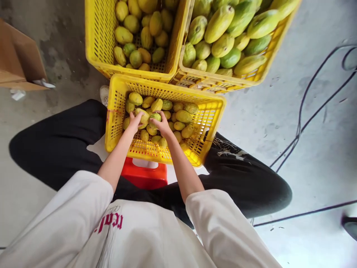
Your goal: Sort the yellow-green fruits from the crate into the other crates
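Note:
Between my knees stands a yellow plastic crate (167, 86) with many small yellow-green papayas spread over its bottom. My left hand (135, 122) is inside it, fingers curved around a yellowish papaya (144, 117). Close beside it, my right hand (163, 125) grips a greener papaya (155, 117) between thumb and fingers. Both held papayas are just above the others, and the hands partly cover them. Loose papayas lie around both hands, such as a larger one (184, 116) to the right.
Beyond my crate are a deep yellow crate (134, 70) of small papayas and another crate (223, 81) heaped with larger, greener ones. A red stool (143, 176) shows under me. A cardboard box (21, 56) stands left; black cables (302, 123) cross the floor at right.

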{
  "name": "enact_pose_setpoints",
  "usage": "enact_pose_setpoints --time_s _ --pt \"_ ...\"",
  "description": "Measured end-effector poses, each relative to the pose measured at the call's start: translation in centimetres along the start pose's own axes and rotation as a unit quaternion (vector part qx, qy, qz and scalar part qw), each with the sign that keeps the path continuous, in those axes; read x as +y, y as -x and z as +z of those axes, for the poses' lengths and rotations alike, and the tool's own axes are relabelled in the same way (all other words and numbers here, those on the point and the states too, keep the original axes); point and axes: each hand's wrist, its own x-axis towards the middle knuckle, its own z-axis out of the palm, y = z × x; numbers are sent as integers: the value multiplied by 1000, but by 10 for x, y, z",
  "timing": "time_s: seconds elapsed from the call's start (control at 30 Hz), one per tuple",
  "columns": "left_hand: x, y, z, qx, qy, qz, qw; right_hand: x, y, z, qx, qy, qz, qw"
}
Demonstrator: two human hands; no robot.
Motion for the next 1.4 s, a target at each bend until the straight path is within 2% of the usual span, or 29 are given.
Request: enact_pose_setpoints --time_s 0.07,0.13,0.27,0.4,0.5,0.6,0.73,0.87,1.0,1.2,1.4 --pt "11 30 -9 17 -9 23 1000 -6 16 7 -3 -28 -5 1000" --pt "21 60 -18 3 -13 63 998 -17 35 14 -16 -39 -26 999" --pt "38 120 -40 -104 11 155 982 -45 84 20 -71 -70 -66 993" --pt "40 167 -66 -187 37 139 972 -60 143 20 -84 -111 -84 987" --pt "24 186 -80 -246 50 126 960 -53 179 21 -99 -172 -98 975" --pt "-3 190 -82 -284 55 138 947 -39 198 24 -105 -224 -85 965" --pt "-29 183 -76 -278 58 107 953 -22 198 21 -55 -231 -40 971" --pt "-26 176 -71 -249 131 59 958 -19 193 13 -34 -242 -42 969" --pt "-20 176 -72 -250 164 85 951 -25 190 11 -40 -231 -63 970" --pt "-31 174 -66 -248 144 120 951 -27 183 22 -12 -217 -77 973" --pt "-27 182 -50 -240 167 91 952 -27 185 21 22 -197 -89 976"
